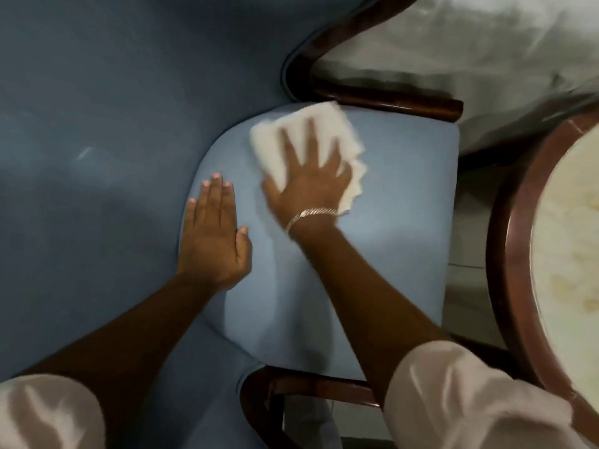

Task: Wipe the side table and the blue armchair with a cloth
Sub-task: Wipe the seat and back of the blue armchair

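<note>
Blue upholstery is filling most of the view: the armchair [97, 124], with its paler padded armrest [389, 205] running from near to far down the middle. The right hand [311, 176] is lying flat with fingers spread on a white cloth [324, 124], pressing it to the far end of the armrest rather than gripping it; the spread palm is probably there to keep the whole folded pad in contact with the fabric, so that each pass covers a wide strip. Cloth and hand are blurring slightly, which suggests a stroke under way. A metal bracelet [311, 215] is sitting at that wrist. The left hand [214, 234] is empty, open and flat, resting on the left edge of the armrest where it curves down toward the seat; it is likely bracing the body during the lean over the chair, and perhaps steadying the padding. Dark wooden framing [389, 102] is showing at the far end of the armrest and again at the near end. At the right, just beside the chair, the side table [505, 254] is standing with its reddish wooden rim and pale mottled top, well apart from the cloth. Whether it is already wiped cannot be told. Pale sleeves [453, 400] are covering both upper arms at the near edge.
</note>
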`<state>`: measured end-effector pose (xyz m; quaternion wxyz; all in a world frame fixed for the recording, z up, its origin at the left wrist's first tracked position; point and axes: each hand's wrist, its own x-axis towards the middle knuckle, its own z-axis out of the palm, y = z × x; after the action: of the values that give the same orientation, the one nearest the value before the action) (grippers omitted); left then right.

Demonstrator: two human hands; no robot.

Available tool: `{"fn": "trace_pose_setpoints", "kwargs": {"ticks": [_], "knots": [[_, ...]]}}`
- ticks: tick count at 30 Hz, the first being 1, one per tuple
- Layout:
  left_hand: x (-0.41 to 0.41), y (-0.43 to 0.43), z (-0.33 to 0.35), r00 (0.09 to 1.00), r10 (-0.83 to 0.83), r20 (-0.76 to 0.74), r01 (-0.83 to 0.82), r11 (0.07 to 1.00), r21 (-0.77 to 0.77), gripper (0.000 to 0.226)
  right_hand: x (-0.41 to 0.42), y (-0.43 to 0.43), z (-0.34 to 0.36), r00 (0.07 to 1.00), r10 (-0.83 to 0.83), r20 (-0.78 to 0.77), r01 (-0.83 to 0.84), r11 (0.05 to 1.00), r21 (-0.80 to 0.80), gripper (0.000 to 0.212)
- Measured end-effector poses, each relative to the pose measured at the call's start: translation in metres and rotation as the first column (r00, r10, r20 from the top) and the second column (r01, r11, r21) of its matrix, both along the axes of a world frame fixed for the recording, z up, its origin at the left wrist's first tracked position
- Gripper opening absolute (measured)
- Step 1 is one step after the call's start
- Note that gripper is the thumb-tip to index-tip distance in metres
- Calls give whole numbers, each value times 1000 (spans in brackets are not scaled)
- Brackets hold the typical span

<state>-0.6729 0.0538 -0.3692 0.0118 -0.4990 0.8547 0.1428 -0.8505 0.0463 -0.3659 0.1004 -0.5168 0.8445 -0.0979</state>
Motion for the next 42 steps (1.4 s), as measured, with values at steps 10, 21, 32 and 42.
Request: {"fn": "trace_pose_setpoints", "kwargs": {"ticks": [10, 21, 32, 42], "knots": [[53, -51, 84, 961, -257, 105, 210, 920, 332, 71, -55, 179, 8, 904, 424, -48, -419, 903, 94, 80], [86, -137, 169, 627, -711, 319, 713, 688, 132, 95, 90, 22, 21, 989, 134, 67, -141, 984, 105, 79], [182, -150, 302, 579, -722, 378, 771, 636, 35, 73, 222, 34, 150, 311, -285, 907, 236, 947, 217, 33], [221, -121, 290, 938, -320, 132, 335, 936, -113, 83, 230, -18, 135, 384, -389, 837, 329, 905, 270, 35]]}}
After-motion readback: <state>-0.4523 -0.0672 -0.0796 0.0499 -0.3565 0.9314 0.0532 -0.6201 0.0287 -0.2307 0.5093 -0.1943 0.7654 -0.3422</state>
